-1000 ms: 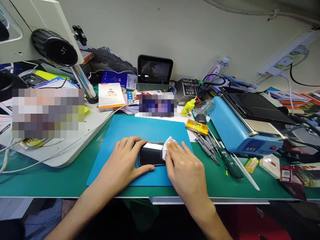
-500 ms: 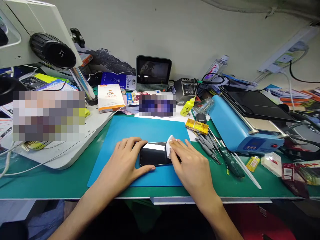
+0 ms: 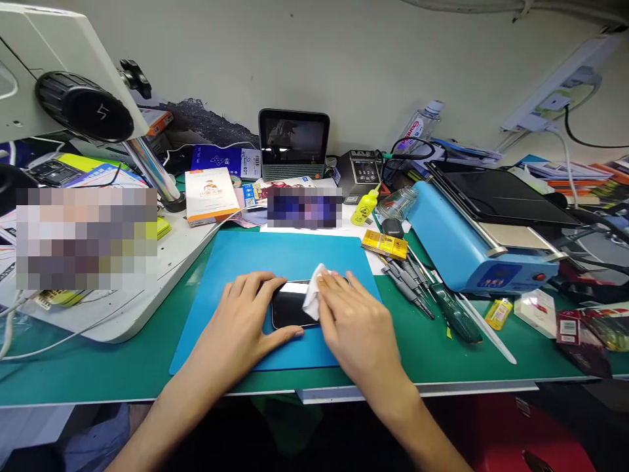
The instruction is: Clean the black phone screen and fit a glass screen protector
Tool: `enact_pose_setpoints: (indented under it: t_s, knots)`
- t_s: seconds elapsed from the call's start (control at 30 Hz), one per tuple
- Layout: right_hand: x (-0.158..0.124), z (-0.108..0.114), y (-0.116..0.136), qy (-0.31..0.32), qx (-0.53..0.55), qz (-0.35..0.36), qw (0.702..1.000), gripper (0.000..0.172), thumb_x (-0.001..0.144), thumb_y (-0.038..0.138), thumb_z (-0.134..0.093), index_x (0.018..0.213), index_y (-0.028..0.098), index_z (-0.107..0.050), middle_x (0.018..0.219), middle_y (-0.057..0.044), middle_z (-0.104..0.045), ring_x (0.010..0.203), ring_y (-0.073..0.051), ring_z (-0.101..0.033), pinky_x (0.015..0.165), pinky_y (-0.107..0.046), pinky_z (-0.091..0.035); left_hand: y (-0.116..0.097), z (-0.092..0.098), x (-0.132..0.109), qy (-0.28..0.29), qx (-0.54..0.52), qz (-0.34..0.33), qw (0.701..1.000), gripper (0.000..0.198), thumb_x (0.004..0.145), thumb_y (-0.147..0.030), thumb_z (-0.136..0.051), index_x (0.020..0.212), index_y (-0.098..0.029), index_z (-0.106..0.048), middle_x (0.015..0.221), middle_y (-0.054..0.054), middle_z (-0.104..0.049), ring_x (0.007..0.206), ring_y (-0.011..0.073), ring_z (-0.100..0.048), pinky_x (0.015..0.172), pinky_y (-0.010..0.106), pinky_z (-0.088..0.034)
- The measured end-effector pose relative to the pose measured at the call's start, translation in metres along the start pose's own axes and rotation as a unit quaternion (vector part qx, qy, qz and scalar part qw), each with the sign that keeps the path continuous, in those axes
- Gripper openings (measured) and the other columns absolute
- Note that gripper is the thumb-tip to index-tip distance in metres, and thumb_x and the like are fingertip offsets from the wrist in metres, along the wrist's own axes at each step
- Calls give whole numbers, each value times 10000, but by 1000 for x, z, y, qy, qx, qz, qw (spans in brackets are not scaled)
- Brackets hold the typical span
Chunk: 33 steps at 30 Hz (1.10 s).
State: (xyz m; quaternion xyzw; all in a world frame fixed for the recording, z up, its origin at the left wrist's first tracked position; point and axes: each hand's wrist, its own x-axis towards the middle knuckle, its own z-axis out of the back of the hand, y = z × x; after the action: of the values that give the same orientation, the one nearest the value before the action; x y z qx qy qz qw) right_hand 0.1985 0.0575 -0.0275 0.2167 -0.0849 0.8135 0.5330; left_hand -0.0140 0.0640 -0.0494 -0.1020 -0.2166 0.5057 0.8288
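A black smartphone lies screen up on a blue mat, a bright reflection along its upper edge. My left hand grips its left end, fingers at the far edge and thumb along the near edge. Under the fingers of my right hand is a folded white wipe, pressed onto the glass. That hand and the wipe hide the phone's right part.
Screwdrivers, a green-handled tool and a yellow box lie right of the mat. Behind them stands a blue heating machine. A microscope base occupies the left, with a small display at the back.
My right hand has slid the wipe leftward over the phone screen. My left hand keeps its hold on the phone's left end. The whole view has shifted slightly.
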Motion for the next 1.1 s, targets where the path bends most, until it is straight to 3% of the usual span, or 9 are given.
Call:
enact_pose_setpoints:
  t_s: [0.13,0.4,0.67,0.93,1.1]
  knots:
    - [-5,3,-16,0,-30,-16,999,349,1006,113,-501,1246,73,-751,1322,-142,-730,1233,-279,-715,1156,-473,-523,-1,1,1,2,-2,6,1000,643,917,-631,-684,1403,-251,-505,1355,106,-583,1236,336,-536,1038,520,-447]
    - [7,-7,30,17,38,55,998,381,1019,120,-481,1319,52,-705,1406,-151,-679,1305,-256,-669,1211,-431,-468,0,1,0,0,3,0,1000,558,946,-484,-705,1413,-253,-504,1342,95,-587,1214,320,-544,1015,492,-456]
    - [-2,8,-19,-14,-25,22,999,314,1012,123,-518,1183,105,-782,1251,-115,-773,1168,-268,-750,1132,-462,-546,-2,3,1,6,-9,10,1000,651,907,-642,-690,1398,-249,-525,1350,101,-592,1240,333,-536,1026,505,-451]
    - [5,-4,26,4,14,66,998,363,1008,125,-496,1271,44,-733,1362,-167,-709,1257,-269,-700,1194,-436,-487,-1,3,-1,8,2,3,1000,557,951,-507,-694,1409,-257,-501,1354,98,-579,1234,323,-535,1033,497,-446]
    - [5,-2,14,1,5,47,999,356,1015,120,-485,1244,62,-751,1309,-159,-741,1209,-282,-726,1157,-471,-521,-2,3,0,9,1,3,1000,615,926,-585,-697,1416,-267,-506,1363,93,-580,1238,327,-535,1031,501,-445]
